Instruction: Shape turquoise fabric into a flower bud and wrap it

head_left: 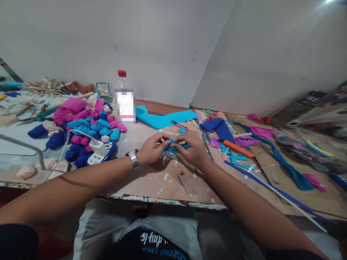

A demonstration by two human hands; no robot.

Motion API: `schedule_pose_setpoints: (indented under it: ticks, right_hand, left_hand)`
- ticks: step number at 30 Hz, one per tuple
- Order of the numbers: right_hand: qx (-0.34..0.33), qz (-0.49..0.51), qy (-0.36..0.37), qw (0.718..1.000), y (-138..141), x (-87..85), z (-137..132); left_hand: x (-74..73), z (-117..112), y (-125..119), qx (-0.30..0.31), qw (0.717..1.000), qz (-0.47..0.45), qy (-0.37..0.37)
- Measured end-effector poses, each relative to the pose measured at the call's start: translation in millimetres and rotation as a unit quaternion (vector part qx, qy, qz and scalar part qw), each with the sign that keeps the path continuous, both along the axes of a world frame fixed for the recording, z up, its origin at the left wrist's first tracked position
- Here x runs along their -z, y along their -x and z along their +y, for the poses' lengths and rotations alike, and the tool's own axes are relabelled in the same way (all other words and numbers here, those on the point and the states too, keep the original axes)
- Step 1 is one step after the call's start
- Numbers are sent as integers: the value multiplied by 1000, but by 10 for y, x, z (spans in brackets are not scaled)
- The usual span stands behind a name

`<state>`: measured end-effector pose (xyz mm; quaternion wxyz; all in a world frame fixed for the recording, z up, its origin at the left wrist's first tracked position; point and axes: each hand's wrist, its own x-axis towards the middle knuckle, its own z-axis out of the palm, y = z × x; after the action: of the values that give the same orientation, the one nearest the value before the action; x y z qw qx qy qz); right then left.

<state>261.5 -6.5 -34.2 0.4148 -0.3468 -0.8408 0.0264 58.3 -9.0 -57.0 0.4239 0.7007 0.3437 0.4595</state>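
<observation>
Both my hands meet over the middle of the wooden table (151, 180). My left hand (153, 148), with a metal watch on its wrist, pinches a small bunch of turquoise fabric (176, 146). My right hand (191, 146) grips the same bunch from the right, fingers curled over it. A clear strip of tape or plastic (169, 156) lies just under my hands.
A heap of pink, blue and turquoise fabric balls (86, 124) lies at the left by a white and blue power strip (100, 151). A plastic bottle (124, 99) stands behind. Turquoise cloth (165, 118), small scissors (179, 125), an orange cutter (238, 148) and fabric strips lie around.
</observation>
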Motion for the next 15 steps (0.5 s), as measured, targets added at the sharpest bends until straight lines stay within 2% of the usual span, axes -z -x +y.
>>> schedule_pose_setpoints:
  ticks: [6, 15]
  right_hand:
    - [5, 1, 0, 1000, 14, -9, -25]
    - [17, -2, -8, 1000, 0, 0, -12]
  left_hand:
    - [16, 46, 9, 3, 1000, -29, 8]
    - [17, 44, 10, 9, 999, -40, -28]
